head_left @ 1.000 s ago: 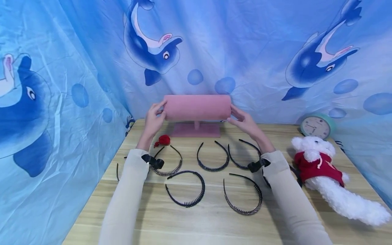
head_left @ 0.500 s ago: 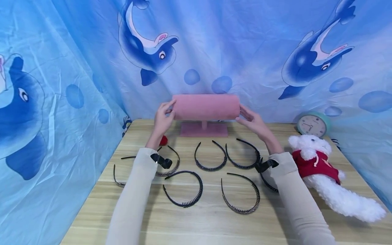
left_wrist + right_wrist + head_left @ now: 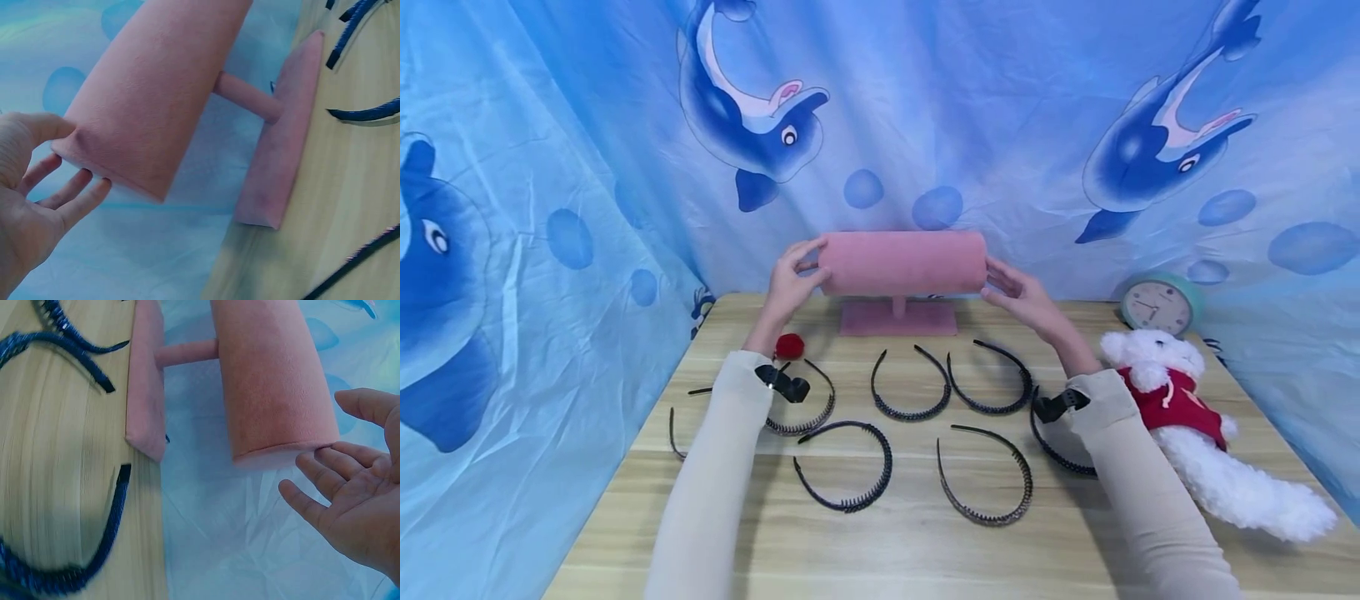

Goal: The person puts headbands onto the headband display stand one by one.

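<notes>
A pink padded headband stand [image 3: 902,263], a horizontal cylinder on a post and flat base, stands at the table's back edge. At its left end is my left hand [image 3: 792,277], thumb tip against the curved side and fingers along the end face in the left wrist view. My right hand [image 3: 1026,298] is at the opposite end; in the right wrist view its fingers are loosely extended, fingertips right at the end rim, thumb spread away. Toothed dark headbands lie in front, among them one at the middle [image 3: 912,415] and one nearer [image 3: 882,483].
A red fluffy ball [image 3: 789,347] lies by my left wrist. At the right are a white plush toy [image 3: 1172,392] in a red top and a green round clock [image 3: 1157,307]. Blue dolphin-print cloth [image 3: 880,108] hangs behind the wooden table [image 3: 880,558].
The stand has shifted right relative to the headbands, with both hands moving along at its ends. My left hand has since spread slightly around its end. The head view has turned a little right.
</notes>
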The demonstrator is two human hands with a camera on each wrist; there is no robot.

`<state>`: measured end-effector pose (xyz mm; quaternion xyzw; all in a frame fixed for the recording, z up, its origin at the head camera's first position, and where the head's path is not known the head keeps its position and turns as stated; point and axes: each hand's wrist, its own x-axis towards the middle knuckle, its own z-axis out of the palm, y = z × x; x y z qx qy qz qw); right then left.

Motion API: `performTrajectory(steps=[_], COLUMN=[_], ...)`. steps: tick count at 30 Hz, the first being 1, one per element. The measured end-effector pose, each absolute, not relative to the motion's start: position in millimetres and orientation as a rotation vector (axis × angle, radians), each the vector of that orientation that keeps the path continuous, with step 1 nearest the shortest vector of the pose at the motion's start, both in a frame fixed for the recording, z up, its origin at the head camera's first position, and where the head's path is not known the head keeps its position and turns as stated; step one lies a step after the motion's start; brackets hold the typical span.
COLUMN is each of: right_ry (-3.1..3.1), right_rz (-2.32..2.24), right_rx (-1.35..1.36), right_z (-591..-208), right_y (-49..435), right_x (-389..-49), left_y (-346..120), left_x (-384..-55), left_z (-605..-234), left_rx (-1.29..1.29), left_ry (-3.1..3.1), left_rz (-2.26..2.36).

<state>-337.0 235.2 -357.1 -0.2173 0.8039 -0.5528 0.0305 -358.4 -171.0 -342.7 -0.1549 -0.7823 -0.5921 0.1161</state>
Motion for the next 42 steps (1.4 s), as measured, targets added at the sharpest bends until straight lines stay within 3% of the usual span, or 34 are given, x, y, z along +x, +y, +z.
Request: performTrajectory(steps=[4, 15, 24, 35, 42], right_ry=[2.553, 2.633, 2.613, 2.58, 2.645], right_rz=[-1.51, -0.943, -0.824, -0.682, -0.597], right_rx=[-0.723, -0.931, -1.111, -1.349, -1.272], right_z=[-357.4, -376.3, -396.9, -418.4, -425.4], right_y=[238.4, 257.0, 271.3, 272.2, 274.6], right_x=[-332.8, -301.6, -290.1, -295.0, -287.6], left_y=[-174.4, -184.8, -180.0, -174.1, -169.0], left_x=[-359.1, -384.1, -388.9, -375.9, -363.0], left_z=[-328.7, -336.0, -327.8, -316.1, -308.4], left_rx=[-0.457, -0.5, -0.484, -0.454, -0.458], left_ry=[-2.386, -2.479, -2.501, -2.538, -2.556], left_rz=[-1.724, -1.608, -1.639, -1.694, -1.695])
